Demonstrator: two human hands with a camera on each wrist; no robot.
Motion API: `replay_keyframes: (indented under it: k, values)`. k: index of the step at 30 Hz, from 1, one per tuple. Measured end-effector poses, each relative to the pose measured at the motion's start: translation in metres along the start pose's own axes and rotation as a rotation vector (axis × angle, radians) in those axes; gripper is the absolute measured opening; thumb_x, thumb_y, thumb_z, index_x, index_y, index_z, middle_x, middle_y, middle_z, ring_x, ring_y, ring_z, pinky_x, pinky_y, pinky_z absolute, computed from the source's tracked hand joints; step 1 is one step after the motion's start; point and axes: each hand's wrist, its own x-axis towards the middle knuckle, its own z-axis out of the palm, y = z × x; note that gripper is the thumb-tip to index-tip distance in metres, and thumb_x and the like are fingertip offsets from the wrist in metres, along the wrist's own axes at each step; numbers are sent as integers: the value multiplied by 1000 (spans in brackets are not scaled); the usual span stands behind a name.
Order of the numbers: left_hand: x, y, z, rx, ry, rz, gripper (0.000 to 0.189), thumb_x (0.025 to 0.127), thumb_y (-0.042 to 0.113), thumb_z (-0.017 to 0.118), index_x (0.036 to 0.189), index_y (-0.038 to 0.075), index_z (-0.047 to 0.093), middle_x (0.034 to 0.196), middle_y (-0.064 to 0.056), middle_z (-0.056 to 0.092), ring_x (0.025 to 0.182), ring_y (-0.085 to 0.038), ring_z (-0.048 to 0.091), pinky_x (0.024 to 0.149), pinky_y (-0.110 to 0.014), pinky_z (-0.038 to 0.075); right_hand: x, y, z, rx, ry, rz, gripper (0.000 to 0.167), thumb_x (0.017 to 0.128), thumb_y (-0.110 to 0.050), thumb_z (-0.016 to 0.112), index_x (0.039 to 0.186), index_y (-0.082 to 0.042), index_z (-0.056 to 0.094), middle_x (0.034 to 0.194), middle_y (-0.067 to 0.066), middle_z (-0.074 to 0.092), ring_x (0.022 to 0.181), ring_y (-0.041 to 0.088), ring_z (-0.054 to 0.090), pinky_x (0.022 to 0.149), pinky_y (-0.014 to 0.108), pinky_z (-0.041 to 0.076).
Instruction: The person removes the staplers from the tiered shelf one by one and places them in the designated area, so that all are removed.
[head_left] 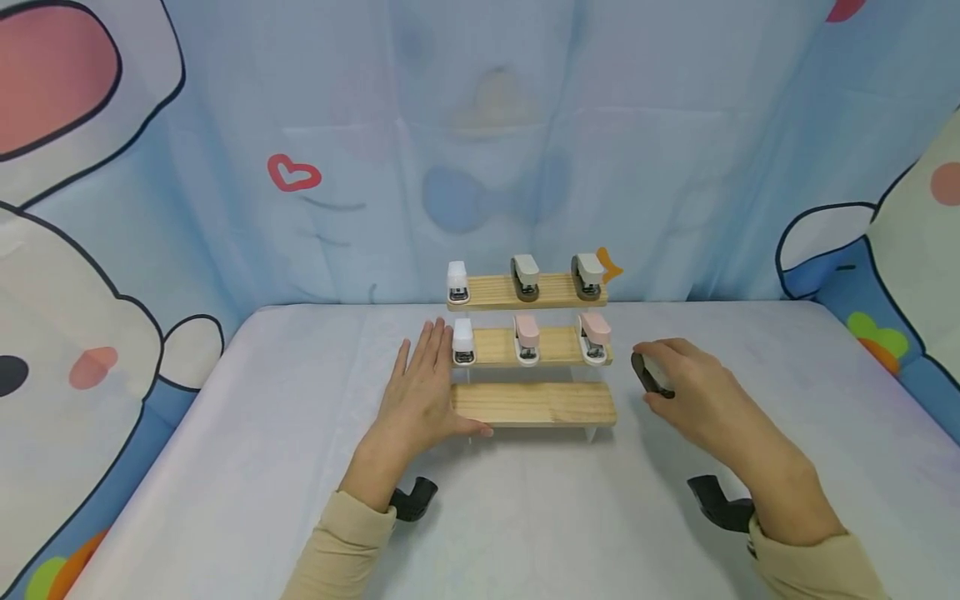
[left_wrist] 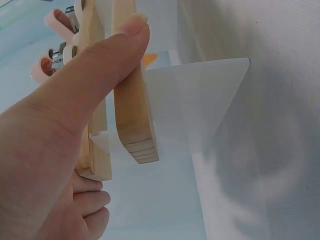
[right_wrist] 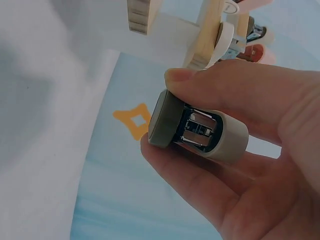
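Note:
My right hand (head_left: 701, 396) pinches a small stapler (right_wrist: 197, 127) with a dark grey-green base and a pale grey top, held between thumb and fingers to the right of a three-step wooden rack. The metal mouth of the stapler shows in the right wrist view. My left hand (head_left: 420, 387) lies along the rack's left side, fingers straight, its thumb touching the front of the lowest shelf (head_left: 532, 404). On the middle shelf (head_left: 495, 346) stand a white stapler (head_left: 463, 342) and two pink staplers (head_left: 527, 337). The top shelf (head_left: 489, 292) bears a white stapler (head_left: 457, 282) and two grey ones (head_left: 525, 277).
Clear plastic supports (left_wrist: 200, 90) hold the shelves above a white-covered table (head_left: 262, 467). Behind the table hangs a blue cartoon-print curtain (head_left: 360, 217). Black camera mounts (head_left: 414, 498) are strapped at both wrists.

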Motion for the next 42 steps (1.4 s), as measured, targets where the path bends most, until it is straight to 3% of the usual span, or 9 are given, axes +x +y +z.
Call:
replay_keyframes:
  k: [12,21,31,38,42]
  values:
    - [0,-1,1,6,-3,0,144,56,70,85,158,0,12,167,-15,7,156,-28,5,127,-48,4,12,19,13,15,-48,75,59,80,-3,78,132,9,53,129,39,51,111,53,57,84,61,53]
    - [1,1,2,-2,3,-7,149,52,60,92,158,0,8,167,-16,7,156,-29,6,127,-51,7,14,33,21,39,-65,110,58,80,-2,76,131,11,52,128,41,50,112,55,55,85,62,52]
    - [-1,2,3,-2,30,-6,142,55,54,93,158,-1,12,166,-16,12,156,-27,9,127,-48,4,21,38,34,17,-191,177,56,80,-3,78,128,11,53,124,40,53,108,51,58,85,59,53]
    - [-1,2,2,-7,36,3,141,55,54,93,157,-1,14,166,-16,13,156,-27,11,127,-48,4,20,42,36,17,-187,159,55,79,-1,78,127,12,53,124,41,53,108,53,58,83,58,54]
    - [-1,1,-1,-2,31,8,139,56,53,92,157,-2,14,166,-17,14,155,-28,13,127,-49,6,21,43,37,19,-226,190,56,79,2,77,128,13,52,126,42,50,110,53,57,85,58,53]
